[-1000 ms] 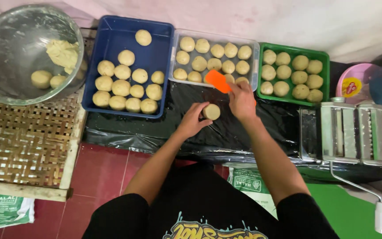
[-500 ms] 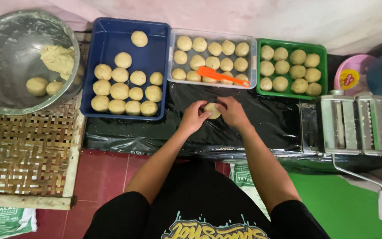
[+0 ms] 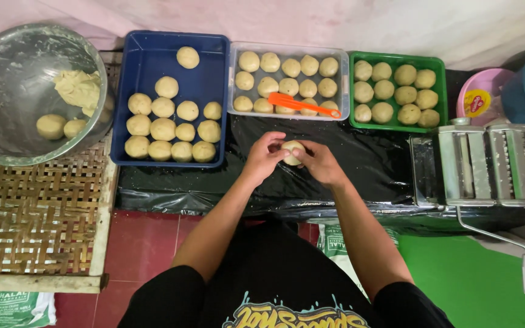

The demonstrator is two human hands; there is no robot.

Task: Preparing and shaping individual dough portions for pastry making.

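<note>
The counter [image 3: 360, 161], draped in black plastic sheet, is carrying everything, so it is the place to press against if the shaping needs a firm base. At ten o'clock from the hands the metal bowl [image 3: 7, 79] is holding a lump of raw dough and two rough balls. At eleven o'clock the blue tray [image 3: 205, 54] is filling with balls, with bare floor showing only toward its far end. At twelve o'clock the clear tray [image 3: 233, 79] is sitting packed, an orange scraper [image 3: 302, 104] lying across its near row. At one o'clock the green tray [image 3: 437, 91] is also looking full. At three o'clock the pasta roller [image 3: 490, 164] is standing with its crank hanging off the counter edge.

Smallest of all, the dough ball [image 3: 290, 150] is sitting between both hands, just above the counter at the middle. The left hand [image 3: 264, 157] is curling its fingers round the ball's left side; the right hand [image 3: 318, 163] is pinching it from the right with fingers half closed.

To do this well, I judge the fingers should be keeping a light, even pressure, turning the ball so seams tuck under and the surface smooths to match the others.
</note>
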